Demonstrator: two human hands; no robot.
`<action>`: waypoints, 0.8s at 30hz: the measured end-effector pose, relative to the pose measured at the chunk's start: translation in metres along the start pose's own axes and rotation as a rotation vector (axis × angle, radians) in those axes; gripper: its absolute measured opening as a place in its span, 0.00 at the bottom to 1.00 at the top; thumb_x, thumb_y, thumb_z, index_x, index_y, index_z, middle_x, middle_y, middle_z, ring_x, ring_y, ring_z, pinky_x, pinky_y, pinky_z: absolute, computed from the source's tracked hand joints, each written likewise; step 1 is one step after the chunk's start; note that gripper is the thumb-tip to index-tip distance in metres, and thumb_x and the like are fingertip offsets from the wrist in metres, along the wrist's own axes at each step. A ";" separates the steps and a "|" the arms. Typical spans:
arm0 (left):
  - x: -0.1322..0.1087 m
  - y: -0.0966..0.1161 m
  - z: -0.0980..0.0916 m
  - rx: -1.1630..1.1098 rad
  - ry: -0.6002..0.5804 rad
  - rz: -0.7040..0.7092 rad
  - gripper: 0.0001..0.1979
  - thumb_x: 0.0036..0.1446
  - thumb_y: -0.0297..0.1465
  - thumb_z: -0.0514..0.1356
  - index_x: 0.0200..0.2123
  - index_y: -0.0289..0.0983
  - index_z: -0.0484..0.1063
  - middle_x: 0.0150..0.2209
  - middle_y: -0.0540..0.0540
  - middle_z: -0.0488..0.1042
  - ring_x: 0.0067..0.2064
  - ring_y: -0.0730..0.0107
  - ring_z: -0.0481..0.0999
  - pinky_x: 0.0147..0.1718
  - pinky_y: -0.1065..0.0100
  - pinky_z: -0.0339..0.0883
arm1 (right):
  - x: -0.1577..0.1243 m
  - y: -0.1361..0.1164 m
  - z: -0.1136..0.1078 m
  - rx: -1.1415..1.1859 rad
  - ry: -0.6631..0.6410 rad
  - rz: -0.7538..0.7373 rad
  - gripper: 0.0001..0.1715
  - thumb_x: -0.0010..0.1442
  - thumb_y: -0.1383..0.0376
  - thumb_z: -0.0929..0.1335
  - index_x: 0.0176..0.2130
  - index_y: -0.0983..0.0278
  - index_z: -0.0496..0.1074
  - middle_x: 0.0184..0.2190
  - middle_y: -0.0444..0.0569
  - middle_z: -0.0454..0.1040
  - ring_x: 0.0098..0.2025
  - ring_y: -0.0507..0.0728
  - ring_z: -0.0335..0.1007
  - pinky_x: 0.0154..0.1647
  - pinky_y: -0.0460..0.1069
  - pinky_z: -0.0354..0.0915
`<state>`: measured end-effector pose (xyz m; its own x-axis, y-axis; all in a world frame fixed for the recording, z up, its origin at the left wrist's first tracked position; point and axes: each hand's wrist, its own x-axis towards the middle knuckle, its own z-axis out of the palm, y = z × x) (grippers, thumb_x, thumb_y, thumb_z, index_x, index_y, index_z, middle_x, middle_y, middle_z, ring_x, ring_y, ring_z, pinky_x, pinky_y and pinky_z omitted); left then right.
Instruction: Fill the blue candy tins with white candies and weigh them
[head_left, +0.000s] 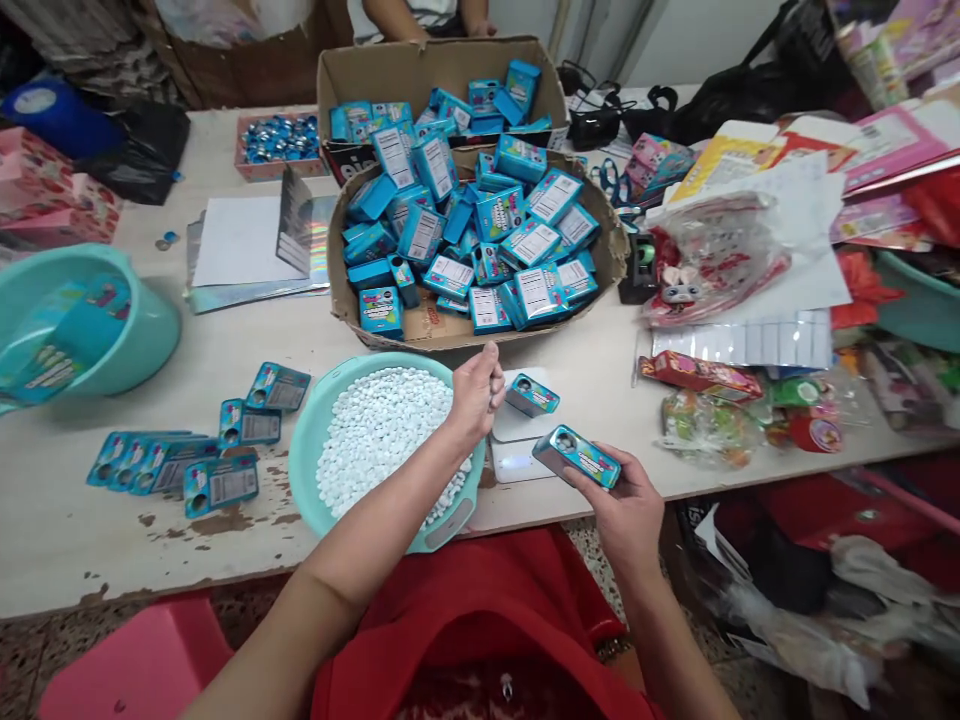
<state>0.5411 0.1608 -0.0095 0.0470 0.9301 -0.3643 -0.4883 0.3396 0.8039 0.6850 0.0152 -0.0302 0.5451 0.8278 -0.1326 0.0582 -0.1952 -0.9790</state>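
My right hand point(630, 505) grips a small blue candy box point(581, 458) by its side, tilted, with a round opening at its near-left end and pale pieces showing inside. My left hand point(478, 393) is closed over the right rim of a turquoise basin point(304, 440); what its fingers hold, if anything, is hidden. White candies point(382, 425) lie heaped in this basin, partly covered by my left forearm. Beside my hands, another blue box point(533, 394) rests on a white digital scale point(514, 463) with a lit display.
Several blue boxes point(229, 482) with round openings lie left of the basin. Behind it stand a carton point(427, 330) heaped with blue boxes and a taller carton point(442, 85). A turquoise bucket point(154, 310) is at left; wrapped sweets point(709, 425) lie right. A person's arm point(397, 18) shows opposite.
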 end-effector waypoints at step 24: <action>0.047 -0.039 0.041 0.085 0.093 0.221 0.30 0.45 0.55 0.62 0.17 0.37 0.56 0.15 0.56 0.54 0.15 0.84 0.53 0.13 0.74 0.44 | 0.019 0.035 -0.039 0.017 0.176 0.196 0.29 0.38 0.58 0.78 0.40 0.64 0.73 0.35 0.48 0.77 0.36 0.58 0.73 0.42 0.56 0.70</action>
<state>0.5980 0.1969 -0.0393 -0.1353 0.9675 -0.2135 -0.4027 0.1432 0.9041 0.7298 0.0036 -0.0608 0.6820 0.6702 -0.2928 -0.0763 -0.3329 -0.9399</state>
